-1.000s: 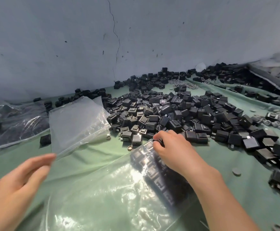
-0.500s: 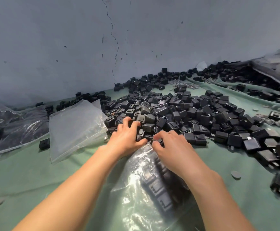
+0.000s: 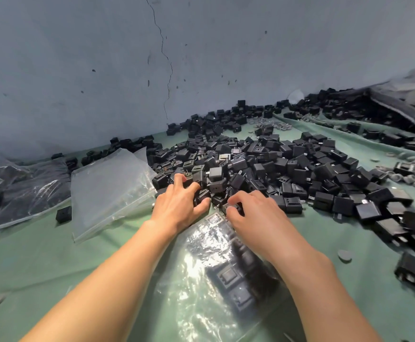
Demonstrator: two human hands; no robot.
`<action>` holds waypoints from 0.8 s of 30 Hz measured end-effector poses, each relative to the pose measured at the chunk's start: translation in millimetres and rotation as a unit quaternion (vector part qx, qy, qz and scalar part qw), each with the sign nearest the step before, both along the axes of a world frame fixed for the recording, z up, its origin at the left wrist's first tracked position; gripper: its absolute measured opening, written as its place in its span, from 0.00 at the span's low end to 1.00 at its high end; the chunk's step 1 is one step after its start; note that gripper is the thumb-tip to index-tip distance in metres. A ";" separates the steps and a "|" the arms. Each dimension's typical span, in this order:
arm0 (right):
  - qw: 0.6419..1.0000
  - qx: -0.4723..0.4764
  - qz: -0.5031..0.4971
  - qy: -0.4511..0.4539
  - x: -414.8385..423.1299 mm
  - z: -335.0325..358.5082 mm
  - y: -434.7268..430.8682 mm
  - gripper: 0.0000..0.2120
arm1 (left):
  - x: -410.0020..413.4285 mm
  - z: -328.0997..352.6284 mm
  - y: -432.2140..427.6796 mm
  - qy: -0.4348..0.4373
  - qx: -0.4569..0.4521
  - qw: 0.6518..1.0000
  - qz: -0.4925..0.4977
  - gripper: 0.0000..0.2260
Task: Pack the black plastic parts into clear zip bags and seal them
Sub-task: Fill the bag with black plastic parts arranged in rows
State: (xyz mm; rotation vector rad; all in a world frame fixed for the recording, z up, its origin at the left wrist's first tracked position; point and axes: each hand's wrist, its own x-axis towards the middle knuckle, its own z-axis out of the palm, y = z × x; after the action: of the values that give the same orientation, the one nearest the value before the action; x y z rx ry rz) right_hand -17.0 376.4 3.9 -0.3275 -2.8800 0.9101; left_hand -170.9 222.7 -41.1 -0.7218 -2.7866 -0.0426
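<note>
Black plastic parts [image 3: 263,164] are lying in a wide heap across the green cloth [image 3: 41,262], and the left hand [image 3: 180,206] is now digging into the near edge of that heap. A second ago it was hovering open down by the stack of empty bags [image 3: 107,186]. It has since crossed over, and its fingers are curling round a few parts and raking them toward the person.

The right hand [image 3: 253,213] is keeping its place at the mouth of the clear zip bag [image 3: 201,280], fingers curled. It seems to be pinching the upper lip to hold the mouth open, though the clear film and a part right under the fingertips are making that hard to confirm.

The bag is lying flat between the two forearms with its mouth touching the pile's edge, and several parts are already showing through the film on its right side. So the task is moving from readying the bag to loading it, and the next handful is likely going straight in. The bag is looking far from full, and the zip is not yet being closed. Filled bags [image 3: 23,191] are resting at far left.
</note>
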 end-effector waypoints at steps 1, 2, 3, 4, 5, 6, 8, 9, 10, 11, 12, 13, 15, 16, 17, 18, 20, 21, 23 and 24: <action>1.000 0.000 -0.001 0.002 1.2 0.2 0.7 0.17 | 0.1 1.2 0.9 0.003 -0.001 1.000 -0.002 0.26; 1.000 -0.004 -0.002 0.004 2.6 0.9 1.5 0.16 | 0.7 2.7 1.8 0.005 0.002 1.000 -0.009 0.25; 1.000 -0.013 -0.005 0.009 3.6 1.8 2.1 0.16 | 1.0 4.3 1.6 0.007 0.005 1.000 -0.016 0.24; 0.999 -0.028 -0.008 0.018 4.3 3.0 1.9 0.16 | 0.9 5.6 0.0 0.005 0.009 1.000 -0.022 0.23; 0.998 -0.049 -0.013 0.032 5.5 4.3 1.2 0.16 | 0.3 7.0 -2.3 -0.001 0.017 1.000 -0.026 0.23; 0.996 -0.076 -0.019 0.051 6.4 5.8 0.1 0.16 | 0.3 9.9 -5.1 -0.017 0.039 0.999 -0.025 0.22; 0.984 -0.142 -0.037 0.100 7.1 9.2 -2.4 0.16 | 3.6 23.3 -9.5 -0.068 0.157 0.985 -0.008 0.19; 0.973 -0.190 -0.046 0.126 6.7 11.8 -4.0 0.16 | 6.5 33.5 -11.1 -0.102 0.249 0.963 0.006 0.18; 0.954 -0.256 -0.057 0.144 6.8 15.5 -6.4 0.16 | 10.4 46.0 -13.2 -0.157 0.358 0.920 0.017 0.17; 0.926 -0.339 -0.070 0.152 7.0 19.1 -10.0 0.15 | 17.7 61.2 -15.0 -0.223 0.467 0.856 0.011 0.17; 0.884 -0.435 -0.080 0.148 8.1 22.6 -14.5 0.15 | 29.7 76.2 -16.3 -0.273 0.534 0.800 -0.010 0.18; 0.828 -0.541 -0.084 0.125 9.9 25.8 -20.7 0.15 | 45.6 87.6 -16.3 -0.285 0.549 0.784 -0.041 0.17; 0.694 -0.716 -0.052 0.055 15.1 28.2 -36.6 0.16 | 83.3 94.8 -14.2 -0.202 0.493 0.840 -0.106 0.13; 0.638 -0.770 -0.020 0.025 18.1 27.6 -45.5 0.18 | 102.8 92.0 -12.1 -0.135 0.442 0.878 -0.128 0.12; 0.587 -0.810 0.008 0.011 20.7 26.5 -54.7 0.19 | 121.9 88.1 -10.3 -0.073 0.390 0.907 -0.142 0.13; 0.539 -0.842 0.019 0.009 24.3 25.1 -63.0 0.19 | 138.8 83.1 -9.4 -0.026 0.345 0.927 -0.146 0.14; 0.468 -0.883 0.007 0.019 31.6 20.5 -74.8 0.18 | 163.3 74.1 -9.8 0.011 0.320 0.939 -0.127 0.16; 0.457 -0.889 0.003 0.023 36.2 17.3 -78.9 0.18 | 171.5 70.8 -11.7 0.010 0.345 0.932 -0.115 0.17; 0.454 -0.891 0.008 0.010 45.1 10.0 -85.5 0.17 | 187.1 66.7 -15.7 0.009 0.404 0.909 -0.103 0.16; 0.450 -0.893 0.009 0.000 48.9 7.3 -88.2 0.16 | 195.1 66.1 -16.4 0.012 0.433 0.896 -0.096 0.16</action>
State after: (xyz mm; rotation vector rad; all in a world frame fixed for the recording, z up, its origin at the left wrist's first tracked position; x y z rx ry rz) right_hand 31.9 288.2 11.2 -0.2835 -0.5286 3.2370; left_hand 24.2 206.3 25.0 -0.7094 -2.2710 -1.2027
